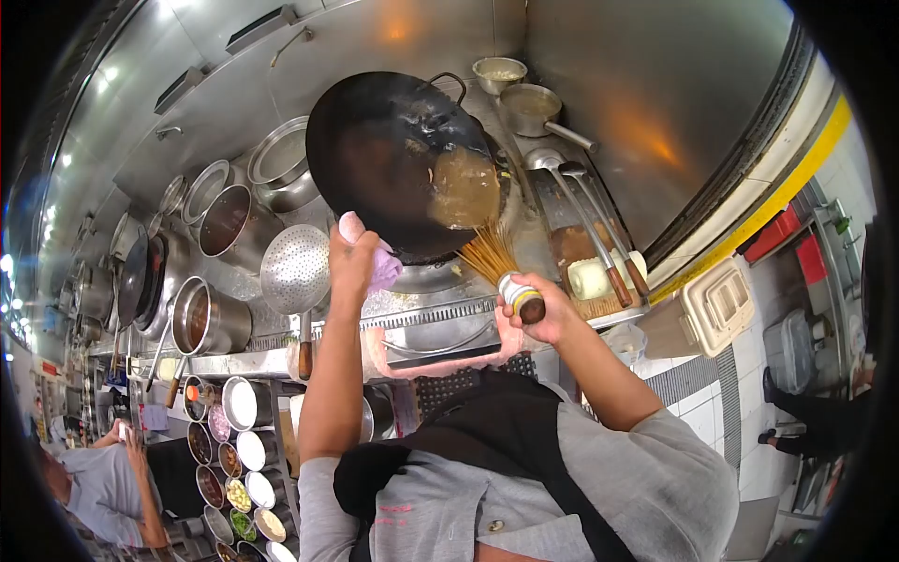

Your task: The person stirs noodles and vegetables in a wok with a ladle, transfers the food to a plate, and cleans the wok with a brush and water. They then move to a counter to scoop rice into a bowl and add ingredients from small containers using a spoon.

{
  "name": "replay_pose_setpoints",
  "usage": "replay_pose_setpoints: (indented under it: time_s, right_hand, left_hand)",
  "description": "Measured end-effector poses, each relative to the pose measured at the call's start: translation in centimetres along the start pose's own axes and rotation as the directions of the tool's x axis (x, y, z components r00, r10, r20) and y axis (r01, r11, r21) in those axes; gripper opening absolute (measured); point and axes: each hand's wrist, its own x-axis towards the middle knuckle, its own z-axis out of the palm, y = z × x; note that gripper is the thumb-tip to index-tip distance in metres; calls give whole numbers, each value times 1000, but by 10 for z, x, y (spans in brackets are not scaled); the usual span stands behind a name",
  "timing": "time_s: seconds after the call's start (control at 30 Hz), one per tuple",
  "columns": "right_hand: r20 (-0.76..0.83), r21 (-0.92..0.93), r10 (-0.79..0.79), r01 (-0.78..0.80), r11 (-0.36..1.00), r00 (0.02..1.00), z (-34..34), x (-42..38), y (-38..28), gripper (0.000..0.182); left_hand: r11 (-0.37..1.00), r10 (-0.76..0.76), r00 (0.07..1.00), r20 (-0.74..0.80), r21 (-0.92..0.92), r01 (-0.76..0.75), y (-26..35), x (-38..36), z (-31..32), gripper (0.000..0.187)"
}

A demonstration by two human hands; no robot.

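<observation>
A large black wok [375, 159] is tilted over the stove, with brownish liquid [465, 187] pooled on its right side. My left hand [352, 265] is closed round a pink and lilac cloth [384, 270] at the wok's near edge. In my right hand [548, 309] is the handle end of a bamboo brush [492, 253], its bristles pointing up and left toward the wok's lower right rim. A perforated strainer [295, 269] lies just left of my left hand.
Pots [225, 220] line the left side. Ladles [585, 220], a saucepan [530, 110] and a small bowl [499, 73] sit right of the wok. Ingredient containers [251, 450] stand lower left, near another person [103, 482]. A lidded bin [716, 307] is at right.
</observation>
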Motion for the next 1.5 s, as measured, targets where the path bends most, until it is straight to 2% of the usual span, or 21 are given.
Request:
replay_pose_setpoints:
  time_s: [0.17,0.3,0.43,0.57,0.7,0.77,0.83,0.87,0.97,1.0,1.03,1.1,1.13,1.2,1.27,1.33,1.37,1.4,1.43,1.47,1.5]
  right_hand:
    - [24,40,46,-46,998,999,6,2,-14,32]
    - [36,57,35,-37,998,999,1,2,-13,34]
    - [20,64,23,-24,998,1000,-9,-4,-7,33]
    - [32,58,23,-25,998,999,-20,-4,-5,35]
    - [56,-23,35,-34,999,998,-36,-7,-7,31]
    - [-13,-167,-29,27,986,999,-47,-16,-7,41]
    - [-96,-369,-141,97,925,985,-60,-25,-4,55]
    - [-174,-457,-227,126,880,958,-72,-26,-1,81]
    - [-244,-708,-297,40,705,923,-80,-32,-4,93]
    - [-225,-841,-354,3,541,908,-81,-28,-3,95]
    - [-157,-954,-442,-21,298,883,-96,-13,-1,94]
    - [43,-967,-544,-101,-233,838,-133,25,3,93]
    - [-152,-942,-415,-259,-216,897,-94,13,-1,98]
    - [-97,-901,-498,-288,-323,862,-90,16,16,94]
    - [-75,-858,-527,-323,-398,847,-84,11,22,92]
    - [-65,-947,-489,-208,-245,870,-64,-11,18,92]
    - [-56,-975,-472,-150,-163,880,-61,-18,17,92]
    - [102,-986,-593,2,-166,799,-62,-16,20,92]
    - [-4,-992,-568,67,105,823,-63,-18,19,92]
    - [-97,-922,-514,118,370,852,-63,-21,16,93]
    - [-170,-780,-436,150,608,884,-52,-24,14,93]
  left_hand:
    - [963,153,987,-54,234,-136,11,4,11,43]
    - [908,138,989,-56,405,-104,48,-22,26,43]
    - [865,266,964,-29,448,-225,46,-52,33,42]
    - [825,317,948,-21,498,-265,41,-74,34,40]
    - [927,205,977,-55,332,-175,27,-55,16,37]
    - [956,141,986,-85,270,-113,-6,-31,-4,35]
    - [997,12,999,-48,83,-8,-32,-15,-21,27]
    - [998,-62,997,-47,26,63,-36,-13,-25,22]
    - [969,-240,971,-24,-61,238,-52,-13,-37,16]
    - [945,-317,947,-41,-101,312,-42,-20,-35,13]
    - [924,-365,930,-46,-142,356,-39,-27,-33,12]
    - [874,-452,891,-49,-222,432,-36,-34,-31,12]
    - [863,-459,887,-43,-257,434,-38,-34,-29,12]
    - [836,-474,880,-26,-328,441,-42,-33,-23,12]
    - [877,-402,914,-49,-309,369,-63,-26,-14,13]
    - [908,-319,946,-55,-305,289,-80,-23,-9,15]
    - [895,-352,935,-43,-308,323,-83,-22,-7,15]
    - [881,-382,924,-31,-313,354,-80,-23,-3,15]
    - [867,-410,912,-21,-319,382,-76,-22,-1,16]
    - [852,-449,892,-39,-318,415,-82,-16,1,16]
    - [860,-425,905,-21,-320,396,-95,-7,1,17]
